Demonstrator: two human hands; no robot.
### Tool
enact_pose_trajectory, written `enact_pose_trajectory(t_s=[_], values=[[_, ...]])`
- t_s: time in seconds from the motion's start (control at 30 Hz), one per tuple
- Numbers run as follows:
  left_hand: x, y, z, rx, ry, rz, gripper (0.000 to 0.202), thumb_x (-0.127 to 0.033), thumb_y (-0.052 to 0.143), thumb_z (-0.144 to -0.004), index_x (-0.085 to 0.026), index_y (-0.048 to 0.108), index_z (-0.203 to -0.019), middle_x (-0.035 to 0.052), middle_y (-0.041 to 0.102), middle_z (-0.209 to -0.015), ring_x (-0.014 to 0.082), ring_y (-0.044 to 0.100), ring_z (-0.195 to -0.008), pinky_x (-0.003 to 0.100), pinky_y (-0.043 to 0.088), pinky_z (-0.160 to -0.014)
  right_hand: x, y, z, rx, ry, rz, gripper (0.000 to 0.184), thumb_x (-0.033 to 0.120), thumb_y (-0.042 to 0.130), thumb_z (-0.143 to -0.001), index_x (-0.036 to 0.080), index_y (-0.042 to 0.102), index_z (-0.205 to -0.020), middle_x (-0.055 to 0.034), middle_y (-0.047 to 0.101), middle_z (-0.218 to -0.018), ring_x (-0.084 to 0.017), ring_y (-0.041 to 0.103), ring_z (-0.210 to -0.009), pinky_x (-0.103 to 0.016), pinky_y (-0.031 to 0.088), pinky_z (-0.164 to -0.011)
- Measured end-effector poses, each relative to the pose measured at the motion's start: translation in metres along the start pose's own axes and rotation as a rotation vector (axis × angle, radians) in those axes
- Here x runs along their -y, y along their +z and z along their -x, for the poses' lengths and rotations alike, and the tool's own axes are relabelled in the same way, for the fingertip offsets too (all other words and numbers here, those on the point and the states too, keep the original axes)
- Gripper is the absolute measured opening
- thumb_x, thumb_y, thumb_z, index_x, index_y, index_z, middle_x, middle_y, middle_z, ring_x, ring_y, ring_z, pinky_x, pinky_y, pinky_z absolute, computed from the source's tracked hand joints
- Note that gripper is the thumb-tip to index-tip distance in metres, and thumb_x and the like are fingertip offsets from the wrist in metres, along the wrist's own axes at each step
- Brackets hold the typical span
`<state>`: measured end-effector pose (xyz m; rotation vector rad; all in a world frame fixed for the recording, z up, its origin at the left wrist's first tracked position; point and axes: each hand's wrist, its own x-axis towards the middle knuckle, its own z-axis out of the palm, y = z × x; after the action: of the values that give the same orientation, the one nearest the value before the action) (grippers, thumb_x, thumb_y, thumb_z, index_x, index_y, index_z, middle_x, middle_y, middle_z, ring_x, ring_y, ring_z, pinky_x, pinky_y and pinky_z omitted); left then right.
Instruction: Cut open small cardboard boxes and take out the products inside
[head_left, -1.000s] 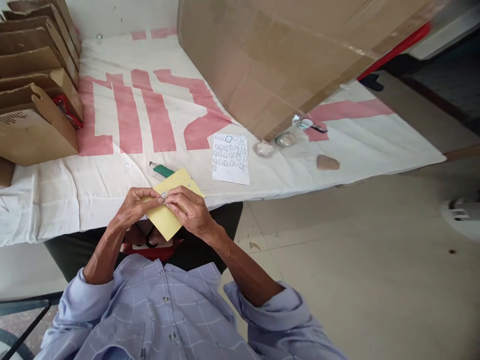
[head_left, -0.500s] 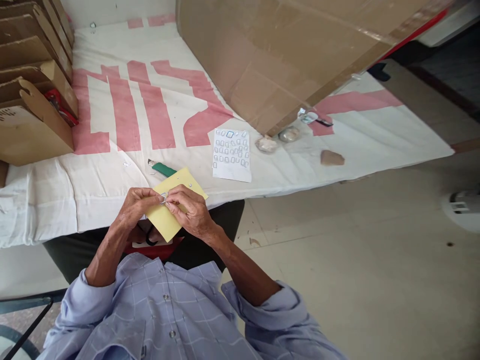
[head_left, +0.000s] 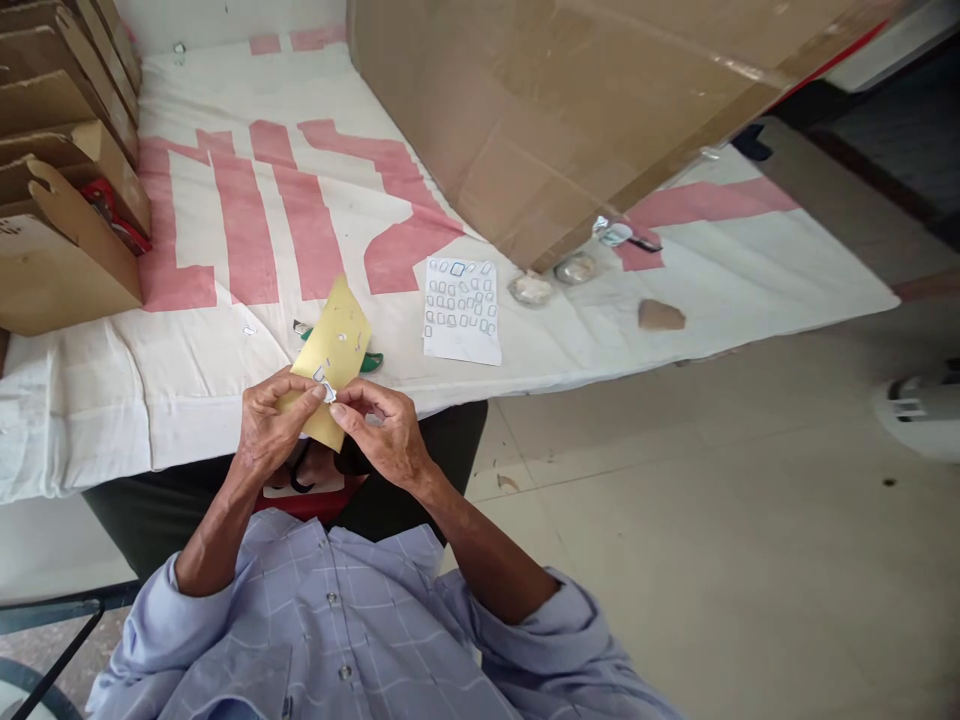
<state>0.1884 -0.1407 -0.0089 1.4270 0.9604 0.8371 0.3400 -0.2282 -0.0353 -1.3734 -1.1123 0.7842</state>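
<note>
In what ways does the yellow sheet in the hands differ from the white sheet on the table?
The yellow sheet is held tilted in the left hand; the white sheet lies flat on the cloth. The white sheet carries rows of small squares; the yellow sheet shows only a few small marks. Both are small rectangular sheets.

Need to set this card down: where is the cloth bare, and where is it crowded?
Widest bare patch: the cloth between the cartons and the box. Also bare: the near edge left of the card, and the right end past the brown piece. Crowded: by the box's corner, with the sheet and bags.
</note>
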Motion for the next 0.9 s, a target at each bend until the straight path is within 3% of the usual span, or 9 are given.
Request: enact_pose_trajectory(t_s=[0.1,0.3,0.47,0.67,0.9], values=[[0.0,0.0,0.004,0.021,0.121,-0.021,0.03,-0.049,0.089,-0.085,-0.022,0.082,-0.075,0.0045,0.076,-0.086,0.0178,0.067,-0.078,0.03,0.055,-0.07,0.006,0.003,0.002,0.016,0.035,-0.085,0.03,0.045,0.073,-0.097,0.022,0.068,-0.079,-0.0006,0.068,-0.076,-0.015,0.059,-0.067,-0.03,0.051,-0.065],[-0.002,-0.007,0.005,0.062,0.108,0.002,0.04,-0.059,0.09,-0.084,-0.022,0.081,-0.073,0.0047,0.073,-0.083,0.0183,0.066,-0.075,0.031,0.054,-0.067,0.009,0.005,0.004,0.053,0.103,-0.196,0.034,0.055,0.075,-0.096,0.023,0.073,-0.084,-0.0003,0.068,-0.075,-0.015,0.06,-0.066,-0.031,0.053,-0.066],[-0.005,-0.011,0.007,0.107,0.159,0.007,0.037,-0.056,0.092,-0.085,-0.022,0.082,-0.073,0.0041,0.069,-0.08,0.0164,0.063,-0.071,0.03,0.05,-0.063,0.013,0.001,-0.001,0.092,0.14,-0.294,0.047,0.065,0.075,-0.095,0.023,0.071,-0.076,0.0,0.066,-0.067,-0.015,0.059,-0.061,-0.031,0.054,-0.064],[-0.005,-0.015,0.006,0.167,0.249,-0.02,0.03,-0.05,0.09,-0.089,-0.024,0.085,-0.077,0.0032,0.067,-0.08,0.0153,0.061,-0.07,0.03,0.047,-0.064,0.019,-0.002,-0.006,0.131,0.233,-0.319,0.041,0.058,0.08,-0.09,0.021,0.072,-0.072,0.0,0.067,-0.062,-0.013,0.057,-0.054,-0.029,0.05,-0.054],[-0.002,-0.019,0.007,0.158,0.257,-0.065,0.028,-0.051,0.091,-0.087,-0.025,0.086,-0.078,0.0028,0.062,-0.076,0.0157,0.058,-0.067,0.031,0.045,-0.062,0.017,-0.004,-0.006,0.189,0.27,-0.361,0.04,0.056,0.08,-0.09,0.021,0.072,-0.071,0.0001,0.068,-0.062,-0.011,0.055,-0.052,-0.027,0.049,-0.052]])
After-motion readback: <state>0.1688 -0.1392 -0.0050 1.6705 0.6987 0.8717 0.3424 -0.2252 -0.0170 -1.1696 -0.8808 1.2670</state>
